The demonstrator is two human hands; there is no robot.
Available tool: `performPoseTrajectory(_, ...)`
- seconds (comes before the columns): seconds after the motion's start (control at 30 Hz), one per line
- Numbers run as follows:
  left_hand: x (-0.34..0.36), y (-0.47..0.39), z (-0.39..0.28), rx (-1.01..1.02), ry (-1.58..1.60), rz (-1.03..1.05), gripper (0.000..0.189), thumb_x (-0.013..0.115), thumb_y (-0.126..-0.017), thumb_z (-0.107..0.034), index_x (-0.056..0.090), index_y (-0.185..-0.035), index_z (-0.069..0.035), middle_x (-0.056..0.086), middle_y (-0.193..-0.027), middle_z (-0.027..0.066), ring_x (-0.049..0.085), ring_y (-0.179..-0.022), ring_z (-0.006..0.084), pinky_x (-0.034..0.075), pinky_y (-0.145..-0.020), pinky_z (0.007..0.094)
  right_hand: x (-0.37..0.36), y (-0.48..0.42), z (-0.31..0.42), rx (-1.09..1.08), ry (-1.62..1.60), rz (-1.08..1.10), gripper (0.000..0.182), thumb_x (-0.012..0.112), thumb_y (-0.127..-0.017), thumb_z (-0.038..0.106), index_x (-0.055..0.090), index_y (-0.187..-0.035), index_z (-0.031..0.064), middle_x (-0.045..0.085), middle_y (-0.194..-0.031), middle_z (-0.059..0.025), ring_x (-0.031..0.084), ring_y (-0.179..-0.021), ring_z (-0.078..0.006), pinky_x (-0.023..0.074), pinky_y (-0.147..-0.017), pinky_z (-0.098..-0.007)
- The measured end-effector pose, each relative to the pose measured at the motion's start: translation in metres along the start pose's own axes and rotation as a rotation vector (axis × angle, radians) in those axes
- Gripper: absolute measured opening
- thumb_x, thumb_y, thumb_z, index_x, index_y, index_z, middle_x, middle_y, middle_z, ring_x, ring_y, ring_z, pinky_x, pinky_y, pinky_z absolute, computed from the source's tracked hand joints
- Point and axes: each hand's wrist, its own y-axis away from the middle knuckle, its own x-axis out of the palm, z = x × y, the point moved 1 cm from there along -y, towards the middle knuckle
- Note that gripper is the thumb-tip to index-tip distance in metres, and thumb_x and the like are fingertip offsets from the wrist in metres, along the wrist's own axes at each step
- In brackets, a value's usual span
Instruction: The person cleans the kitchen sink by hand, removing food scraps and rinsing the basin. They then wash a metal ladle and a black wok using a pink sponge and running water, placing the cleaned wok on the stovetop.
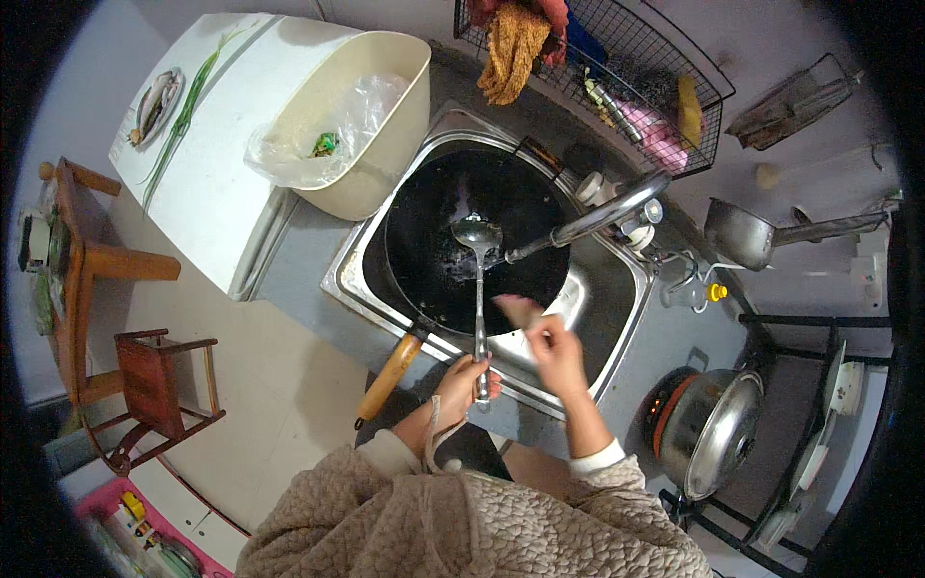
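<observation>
My left hand (461,388) grips the handle of a metal ladle (478,278), whose bowl is over the black wok below the tap. A pinkish cloth (517,309), blurred, is pinched in my right hand (561,355), just right of the ladle's handle. The large black wok (426,209) sits in the stainless steel sink (630,325), its wooden handle (390,379) jutting over the front edge. From the right, the metal tap (614,209) reaches out above the wok, its spout close to the ladle.
A cream bin (394,137) with a plastic liner stands left of the sink. A fish on a plate (159,105) and green onions (189,108) lie on the white surface. Above hangs a wire basket (650,94); at right stand a lidded steel pot (694,433) and a saucepan (744,235).
</observation>
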Motion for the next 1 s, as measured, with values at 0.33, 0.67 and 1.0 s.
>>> performPoseTrajectory(0.33,0.014,0.04,-0.014,0.284,-0.389,-0.114,0.021,0.036,-0.093,-0.024,0.038,-0.079,-0.008,0.04,-0.062,-0.0002,0.036,-0.043,0.0075,0.031,-0.038,0.0223,0.068,-0.081,-0.028,-0.548,0.422,0.12,0.024,0.059,-0.074,0.009,0.057,-0.097,0.0015,0.059,-0.098,-0.0119,0.05,-0.103,-0.0299,0.0408,-0.086,-0.0379)
performPoseTrajectory(0.67,-0.021,0.064,-0.024,0.509,-0.808,-0.041,0.018,0.042,-0.089,-0.022,0.046,-0.088,-0.005,0.046,-0.061,0.0009,0.043,-0.048,0.0086,0.036,-0.044,0.0242,0.076,-0.151,-0.094,-0.142,0.175,0.248,0.04,0.046,-0.087,0.028,0.045,-0.122,0.0099,0.049,-0.121,-0.0135,0.042,-0.117,-0.027,0.0315,-0.098,-0.0329)
performPoseTrajectory(1.0,-0.035,0.087,-0.047,0.629,-0.918,-0.148,0.016,0.042,-0.087,-0.021,0.046,-0.086,-0.006,0.046,-0.058,0.0003,0.045,-0.048,0.0078,0.038,-0.044,0.0243,0.065,-0.157,-0.053,-0.105,-0.187,0.389,0.047,0.035,-0.09,0.038,0.044,-0.124,0.0066,0.044,-0.125,-0.013,0.04,-0.116,-0.0255,0.0276,-0.1,-0.0328)
